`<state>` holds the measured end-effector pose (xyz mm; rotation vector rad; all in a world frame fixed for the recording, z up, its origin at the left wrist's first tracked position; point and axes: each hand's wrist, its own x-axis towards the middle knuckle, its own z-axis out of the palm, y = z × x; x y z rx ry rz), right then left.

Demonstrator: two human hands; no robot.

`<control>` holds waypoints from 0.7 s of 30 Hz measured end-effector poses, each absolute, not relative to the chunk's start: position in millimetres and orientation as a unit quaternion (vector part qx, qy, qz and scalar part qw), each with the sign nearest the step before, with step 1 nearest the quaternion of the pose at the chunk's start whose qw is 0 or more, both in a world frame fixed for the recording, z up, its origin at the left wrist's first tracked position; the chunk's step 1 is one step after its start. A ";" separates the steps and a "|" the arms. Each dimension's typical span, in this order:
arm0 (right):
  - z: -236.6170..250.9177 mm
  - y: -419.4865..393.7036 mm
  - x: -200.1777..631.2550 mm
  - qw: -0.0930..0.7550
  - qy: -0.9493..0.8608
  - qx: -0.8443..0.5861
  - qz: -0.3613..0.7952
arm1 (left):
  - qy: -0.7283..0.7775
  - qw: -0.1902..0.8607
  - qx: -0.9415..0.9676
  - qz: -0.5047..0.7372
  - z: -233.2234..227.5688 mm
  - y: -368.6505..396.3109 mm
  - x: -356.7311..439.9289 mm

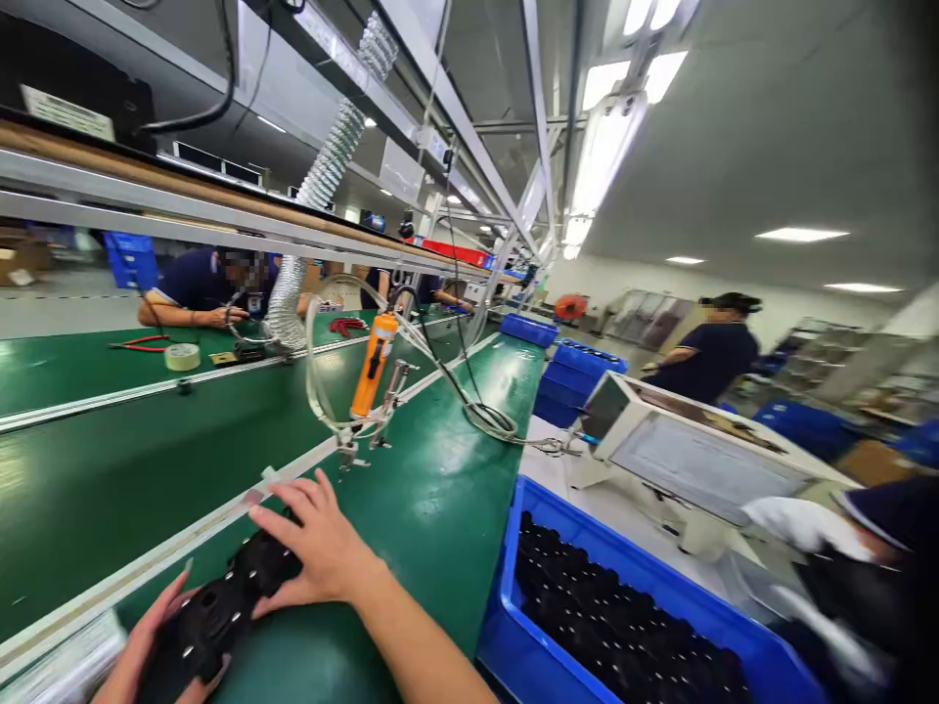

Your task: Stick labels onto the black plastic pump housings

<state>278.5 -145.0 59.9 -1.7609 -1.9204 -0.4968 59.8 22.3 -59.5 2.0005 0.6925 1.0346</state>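
At the lower left, a knobbly black moulded part [209, 618] with small shiny metal spots is held low over the green bench. I cannot tell whether it is one piece or several side by side. My left hand [157, 626] is closed round its near end, partly cut off by the frame edge. On the far end lies my right hand [327, 548], thumb below and fingers over the top, gripping it. A small pale clear piece [268, 477] shows just beyond the right fingertips, by the metal rail; whether they touch it is unclear.
A blue bin [506, 596] of similar black parts stands to my right. Ahead hangs an orange electric screwdriver [374, 364] with coiled hoses. A white-framed machine [704, 450] stands beyond the bin. Co-workers sit across the bench and at right. Tape [182, 357] lies across the bench.
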 end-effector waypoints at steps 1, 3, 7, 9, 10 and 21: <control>61.8 -146.1 276.5 0.256 -0.706 -0.635 -0.183 | 0.254 0.406 0.791 0.380 -50.9 17.5 53.6; 64.4 -147.7 269.6 0.281 -0.723 -0.602 -0.189 | 0.242 0.442 0.786 0.358 -30.8 5.8 45.9; 59.1 -148.1 244.6 0.447 -0.695 -0.545 -0.145 | 0.258 0.515 0.737 0.352 1.3 -8.2 46.9; 53.1 -147.3 229.9 0.565 -0.624 -0.539 -0.025 | 0.253 0.551 0.713 0.351 8.4 -8.3 47.5; 50.5 -146.7 223.2 0.603 -0.590 -0.535 0.052 | 0.245 0.564 0.705 0.353 9.9 -7.6 47.0; 37.3 -129.6 198.2 0.620 -0.483 -0.505 0.356 | 0.194 0.600 0.693 0.350 5.7 2.2 39.7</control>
